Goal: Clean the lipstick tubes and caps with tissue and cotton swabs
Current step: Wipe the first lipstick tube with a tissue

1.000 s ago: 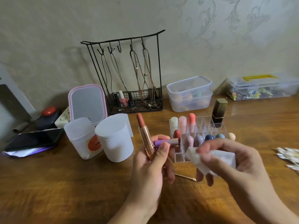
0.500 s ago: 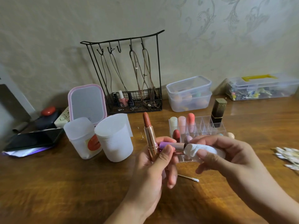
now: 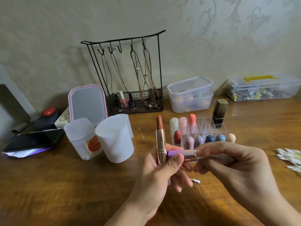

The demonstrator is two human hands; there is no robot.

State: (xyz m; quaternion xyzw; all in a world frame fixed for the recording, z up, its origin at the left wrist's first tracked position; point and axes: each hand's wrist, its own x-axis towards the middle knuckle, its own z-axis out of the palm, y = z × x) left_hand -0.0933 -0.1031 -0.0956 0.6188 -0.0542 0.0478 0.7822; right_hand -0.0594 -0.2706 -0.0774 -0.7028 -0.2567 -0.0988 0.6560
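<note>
No readable text anywhere (label on nail polish bottle (image 3: 132, 103) too blurred).

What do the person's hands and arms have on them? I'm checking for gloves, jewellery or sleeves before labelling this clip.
Both are bare. The left hand and the right hand show no gloves, rings, watch or bracelets. The forearms are uncovered to the frame's lower edge, with no sleeve in view. Fingernails look short and unpainted.

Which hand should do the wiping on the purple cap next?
The right hand, probably. Its fingers already grip the open end of the purple cap. The left hand is busy holding both the cap and the upright lipstick.
</note>
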